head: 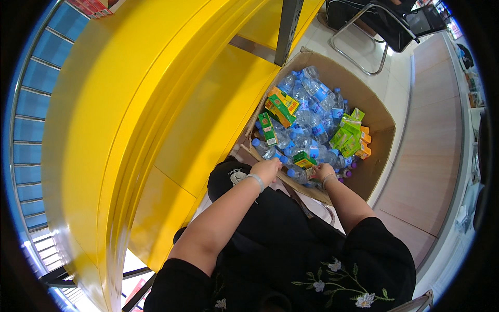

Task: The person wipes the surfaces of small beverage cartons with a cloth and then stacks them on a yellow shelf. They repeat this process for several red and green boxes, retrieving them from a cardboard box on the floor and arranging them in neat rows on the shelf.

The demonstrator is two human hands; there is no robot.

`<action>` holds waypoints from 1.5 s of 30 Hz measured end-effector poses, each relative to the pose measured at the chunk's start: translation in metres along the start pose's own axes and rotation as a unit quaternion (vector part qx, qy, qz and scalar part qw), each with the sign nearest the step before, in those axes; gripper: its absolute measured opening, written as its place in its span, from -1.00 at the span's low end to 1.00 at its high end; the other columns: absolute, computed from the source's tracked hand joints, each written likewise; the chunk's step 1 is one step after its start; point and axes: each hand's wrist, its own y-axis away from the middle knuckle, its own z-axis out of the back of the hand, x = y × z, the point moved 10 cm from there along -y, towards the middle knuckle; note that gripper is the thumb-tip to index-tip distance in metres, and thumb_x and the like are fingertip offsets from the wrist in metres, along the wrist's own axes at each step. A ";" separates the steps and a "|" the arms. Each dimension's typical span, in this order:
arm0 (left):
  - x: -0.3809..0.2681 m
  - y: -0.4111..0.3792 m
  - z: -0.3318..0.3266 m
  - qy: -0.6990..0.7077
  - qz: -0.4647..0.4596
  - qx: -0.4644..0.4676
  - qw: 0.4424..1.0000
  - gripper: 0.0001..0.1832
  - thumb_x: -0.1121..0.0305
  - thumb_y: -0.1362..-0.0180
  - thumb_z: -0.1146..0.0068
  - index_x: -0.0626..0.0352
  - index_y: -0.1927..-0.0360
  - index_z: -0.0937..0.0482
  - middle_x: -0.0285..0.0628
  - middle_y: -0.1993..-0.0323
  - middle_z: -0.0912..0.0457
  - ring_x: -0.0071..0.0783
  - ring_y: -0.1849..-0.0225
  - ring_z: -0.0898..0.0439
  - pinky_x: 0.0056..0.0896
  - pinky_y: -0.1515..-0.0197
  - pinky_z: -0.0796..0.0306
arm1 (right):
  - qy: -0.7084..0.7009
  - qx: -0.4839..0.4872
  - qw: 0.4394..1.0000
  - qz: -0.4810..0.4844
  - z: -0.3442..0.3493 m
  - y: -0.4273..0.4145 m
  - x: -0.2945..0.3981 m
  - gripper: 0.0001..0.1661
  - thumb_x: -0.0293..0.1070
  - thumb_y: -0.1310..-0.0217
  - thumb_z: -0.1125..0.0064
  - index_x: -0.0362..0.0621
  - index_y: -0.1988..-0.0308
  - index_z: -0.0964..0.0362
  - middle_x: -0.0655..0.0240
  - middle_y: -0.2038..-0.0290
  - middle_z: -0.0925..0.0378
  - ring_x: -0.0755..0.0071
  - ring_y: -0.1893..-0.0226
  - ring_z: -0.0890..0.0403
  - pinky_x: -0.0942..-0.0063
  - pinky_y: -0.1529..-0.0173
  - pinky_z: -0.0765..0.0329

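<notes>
Before me stands a large open cardboard box (pixel 374 97), filled with clear plastic water bottles (pixel 312 99) with blue caps and several drink cartons. My left hand (pixel 267 171) is over the near edge of the box, fingers curled beside a blue-capped bottle; whether it grips anything cannot be made out. At the near side inside the box, my right hand (pixel 324 171) has its fingers bent beside a green-and-yellow drink carton (pixel 304 160). Its fingertips are partly hidden, so a hold is unclear. Light-green cartons (pixel 349 134) and orange cartons (pixel 365 144) lie at the right.
A yellow stepped shelf unit (pixel 202 117) runs along the left, with a dark metal post (pixel 288 31) at the box's far-left corner. Beyond the box is a black chair with a chrome frame (pixel 356 58). A wood-tone panel (pixel 432 128) lies to the right.
</notes>
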 end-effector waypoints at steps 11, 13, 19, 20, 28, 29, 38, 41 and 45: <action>0.031 -0.022 -0.008 0.044 -0.050 -0.069 0.995 -0.66 0.32 -0.09 0.08 0.10 0.03 -0.36 -0.11 0.20 -0.45 -0.26 0.18 -0.49 -0.35 0.09 -0.35 | -0.046 0.034 0.998 0.012 -0.038 -0.056 -0.023 -0.30 -0.26 0.02 -0.17 0.16 -0.11 -0.02 -0.03 0.26 -0.44 -0.04 0.24 -0.52 0.23 0.22 -0.47; 0.037 -0.025 -0.006 0.061 -0.044 -0.085 0.994 -0.71 0.32 -0.11 0.09 0.14 0.09 -0.40 -0.09 0.24 -0.47 -0.27 0.19 -0.49 -0.36 0.10 -0.36 | -0.105 0.095 0.990 0.004 -0.049 -0.058 -0.019 -0.30 -0.29 0.02 -0.18 0.16 -0.10 0.00 -0.01 0.35 -0.46 0.03 0.35 -0.54 0.23 0.30 -0.47; 0.047 -0.031 -0.003 0.099 -0.047 -0.115 0.987 -0.75 0.32 -0.12 0.11 0.18 0.15 -0.43 -0.07 0.24 -0.50 -0.26 0.19 -0.50 -0.35 0.11 -0.36 | -0.155 0.145 0.976 0.051 -0.047 -0.052 -0.004 -0.27 -0.40 0.03 -0.21 0.20 -0.08 0.02 0.04 0.43 -0.43 0.14 0.46 -0.52 0.24 0.41 -0.41; 0.048 -0.032 -0.003 0.093 -0.048 -0.119 0.987 -0.75 0.32 -0.12 0.11 0.18 0.15 -0.43 -0.06 0.24 -0.50 -0.25 0.19 -0.50 -0.35 0.11 -0.36 | -0.150 0.147 0.976 0.060 -0.053 -0.058 -0.007 -0.27 -0.39 0.03 -0.21 0.21 -0.08 0.03 0.02 0.37 -0.42 0.11 0.42 -0.52 0.23 0.38 -0.42; 0.046 -0.030 0.004 0.086 -0.027 -0.126 0.988 -0.75 0.32 -0.12 0.11 0.17 0.15 -0.43 -0.06 0.24 -0.50 -0.24 0.20 -0.49 -0.35 0.11 -0.35 | 0.099 0.019 0.987 0.126 -0.031 -0.039 0.040 -0.41 -0.34 0.01 -0.18 0.03 -0.01 -0.07 0.03 -0.02 -0.15 -0.10 0.11 -0.42 0.07 0.16 -0.45; 0.047 -0.030 0.004 0.088 -0.030 -0.133 0.987 -0.75 0.32 -0.12 0.11 0.17 0.15 -0.43 -0.06 0.24 -0.50 -0.24 0.20 -0.49 -0.35 0.11 -0.35 | 0.102 0.016 0.984 0.148 -0.032 -0.037 0.046 -0.43 -0.33 0.01 -0.18 0.00 0.01 -0.09 0.04 0.00 -0.18 -0.10 0.12 -0.43 0.09 0.17 -0.45; 0.057 -0.028 0.010 0.088 -0.036 -0.196 0.976 -0.78 0.36 -0.09 0.07 0.16 0.19 -0.44 -0.09 0.22 -0.42 -0.25 0.22 -0.49 -0.37 0.10 -0.35 | -0.189 0.047 0.938 0.285 -0.010 0.018 0.143 -0.47 -0.46 0.04 -0.16 -0.06 0.01 -0.21 0.10 0.18 -0.36 0.09 0.31 -0.51 0.23 0.29 -0.49; 0.055 -0.026 0.014 0.083 -0.023 -0.192 0.978 -0.78 0.36 -0.08 0.07 0.16 0.19 -0.43 -0.09 0.18 -0.38 -0.25 0.22 -0.48 -0.36 0.09 -0.35 | -0.167 0.084 0.981 0.056 -0.019 -0.026 0.067 -0.42 -0.53 0.08 -0.17 -0.07 -0.01 -0.21 0.09 0.18 -0.38 0.19 0.28 -0.52 0.25 0.37 -0.51; 0.055 -0.027 0.013 0.079 -0.013 -0.182 0.980 -0.76 0.34 -0.08 0.06 0.16 0.18 -0.43 -0.09 0.15 -0.36 -0.24 0.22 -0.48 -0.36 0.09 -0.34 | 0.115 0.268 0.956 0.026 -0.042 -0.021 0.008 -0.09 -0.44 0.17 -0.25 -0.05 -0.19 0.05 -0.01 0.06 -0.33 0.06 0.17 -0.49 0.26 0.22 -0.50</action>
